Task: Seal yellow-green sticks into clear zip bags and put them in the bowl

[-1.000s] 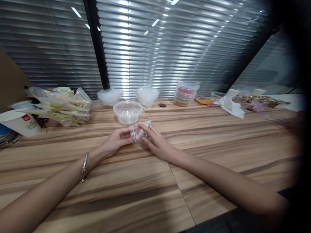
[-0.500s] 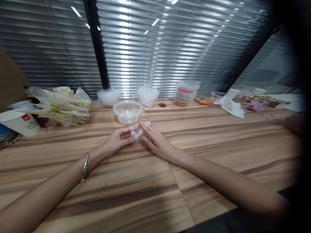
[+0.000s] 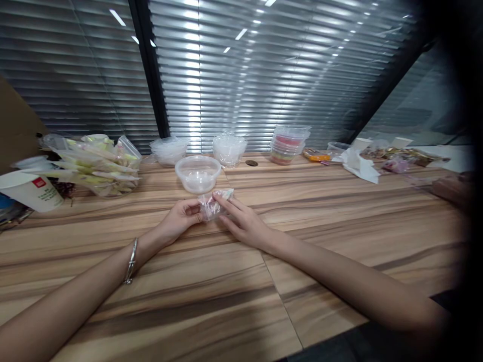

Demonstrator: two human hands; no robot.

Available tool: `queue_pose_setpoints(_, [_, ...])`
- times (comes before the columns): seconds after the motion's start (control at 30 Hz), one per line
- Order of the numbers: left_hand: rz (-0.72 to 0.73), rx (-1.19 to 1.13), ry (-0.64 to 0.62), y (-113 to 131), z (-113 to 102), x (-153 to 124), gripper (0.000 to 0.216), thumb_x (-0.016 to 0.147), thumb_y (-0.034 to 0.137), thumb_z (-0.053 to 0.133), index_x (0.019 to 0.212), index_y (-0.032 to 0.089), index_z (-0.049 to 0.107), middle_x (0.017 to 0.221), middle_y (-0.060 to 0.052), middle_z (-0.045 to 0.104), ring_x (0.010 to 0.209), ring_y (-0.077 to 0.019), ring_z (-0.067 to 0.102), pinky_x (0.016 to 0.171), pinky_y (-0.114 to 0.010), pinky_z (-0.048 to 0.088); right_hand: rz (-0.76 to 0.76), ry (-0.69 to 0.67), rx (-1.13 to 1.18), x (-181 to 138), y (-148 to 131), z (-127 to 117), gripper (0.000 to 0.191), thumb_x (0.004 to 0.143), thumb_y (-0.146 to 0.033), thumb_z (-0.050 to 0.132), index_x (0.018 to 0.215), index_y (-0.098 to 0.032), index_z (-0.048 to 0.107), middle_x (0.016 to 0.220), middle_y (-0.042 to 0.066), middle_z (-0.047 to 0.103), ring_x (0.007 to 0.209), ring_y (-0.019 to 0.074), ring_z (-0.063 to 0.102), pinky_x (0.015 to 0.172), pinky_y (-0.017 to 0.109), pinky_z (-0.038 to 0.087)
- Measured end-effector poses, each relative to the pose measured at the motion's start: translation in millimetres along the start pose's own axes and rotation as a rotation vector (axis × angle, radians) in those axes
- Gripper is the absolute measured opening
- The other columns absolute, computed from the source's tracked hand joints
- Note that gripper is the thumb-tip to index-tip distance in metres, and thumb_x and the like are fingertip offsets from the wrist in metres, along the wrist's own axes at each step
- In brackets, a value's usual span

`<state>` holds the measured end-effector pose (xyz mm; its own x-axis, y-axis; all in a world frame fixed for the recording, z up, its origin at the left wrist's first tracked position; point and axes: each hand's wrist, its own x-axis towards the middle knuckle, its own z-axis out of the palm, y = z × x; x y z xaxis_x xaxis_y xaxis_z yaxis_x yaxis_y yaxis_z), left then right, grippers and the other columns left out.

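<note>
Two hands (image 3: 181,218) (image 3: 247,225) touch one small clear packet (image 3: 209,207) between them.

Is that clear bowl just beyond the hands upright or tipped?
Upright: the clear bowl stands with its open rim facing up, its narrower base on the tabletop.

No txt can be read. On cup (image 3: 26,195) at far L, red label (image 3: 38,182) w/ pale marks & greenish print (image 3: 48,198) are seen, too sm./blurred to be made out.

Bowl (image 3: 198,185) just behind packet (image 3: 210,207)
</note>
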<state>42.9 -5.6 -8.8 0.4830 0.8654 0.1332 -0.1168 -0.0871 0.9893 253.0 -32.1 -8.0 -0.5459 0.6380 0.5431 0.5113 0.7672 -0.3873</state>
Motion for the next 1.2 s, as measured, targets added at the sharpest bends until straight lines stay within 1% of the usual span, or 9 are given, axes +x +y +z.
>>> queue_pose_setpoints(0.17, [-0.003,0.014,0.0,1,0,-1,0.037,0.07,0.021,0.072,0.106,0.015,0.066,0.11,-0.008,0.067,0.094,-0.0203,0.062,0.081,-0.03,0.049,-0.025,0.011,0.01,0,0,0,0.056,0.09,-0.023,0.042,0.143,-0.024,0.022,0.133,0.012,0.046,0.116,0.0233,0.05,0.096,0.042,0.045])
queue_pose_setpoints(0.43, [-0.018,0.03,0.028,5,3,-2,0.035,0.067,0.022,0.075,0.1,0.014,0.068,0.103,-0.008,0.069,0.092,-0.0215,0.063,0.084,-0.034,0.049,-0.034,0.004,0.0,0,-3,-1,0.056,0.091,-0.023,0.041,0.143,-0.024,0.023,0.133,0.012,0.046,0.117,0.0241,0.05,0.095,0.043,0.046])
queue_pose_setpoints(0.6, [0.014,0.025,0.014,4,1,-2,0.034,0.067,0.021,0.074,0.1,0.015,0.068,0.104,-0.007,0.069,0.092,-0.0203,0.063,0.085,-0.032,0.048,-0.042,-0.005,-0.005,-1,-5,-3,0.056,0.091,-0.022,0.041,0.143,-0.022,0.022,0.135,0.013,0.043,0.12,0.0237,0.047,0.097,0.042,0.044])
queue_pose_setpoints(0.83, [0.008,0.036,0.029,6,2,-4,0.041,0.066,0.022,0.076,0.105,0.015,0.067,0.105,-0.008,0.069,0.091,-0.022,0.063,0.079,-0.031,0.05,-0.066,-0.032,-0.047,0,-6,-5,0.058,0.09,-0.021,0.04,0.144,-0.02,0.019,0.137,0.014,0.04,0.123,0.0246,0.044,0.098,0.042,0.043])
queue_pose_setpoints(0.97, [0.0,0.014,0.043,9,2,-5,0.044,0.065,0.021,0.076,0.107,0.016,0.066,0.102,-0.007,0.07,0.095,-0.0231,0.062,0.081,-0.032,0.049,-0.079,-0.048,-0.065,1,-7,-6,0.06,0.09,-0.021,0.041,0.145,-0.023,0.015,0.139,0.013,0.038,0.124,0.0255,0.043,0.098,0.044,0.042])
queue_pose_setpoints(1.1, [-0.003,0.018,0.059,10,2,-5,0.039,0.064,0.021,0.077,0.101,0.016,0.069,0.09,-0.006,0.072,0.094,-0.0243,0.063,0.085,-0.035,0.048,-0.08,-0.064,-0.096,1,-8,-7,0.061,0.09,-0.023,0.041,0.145,-0.023,0.014,0.133,0.013,0.045,0.12,0.0264,0.046,0.094,0.045,0.045])
queue_pose_setpoints(1.2, [0.0,0.026,0.056,10,2,-5,0.038,0.064,0.021,0.077,0.101,0.015,0.069,0.095,-0.007,0.072,0.097,-0.0248,0.062,0.09,-0.036,0.046,-0.075,-0.065,-0.108,1,-9,-7,0.06,0.09,-0.024,0.041,0.145,-0.023,0.015,0.128,0.013,0.049,0.115,0.0267,0.049,0.092,0.045,0.046])
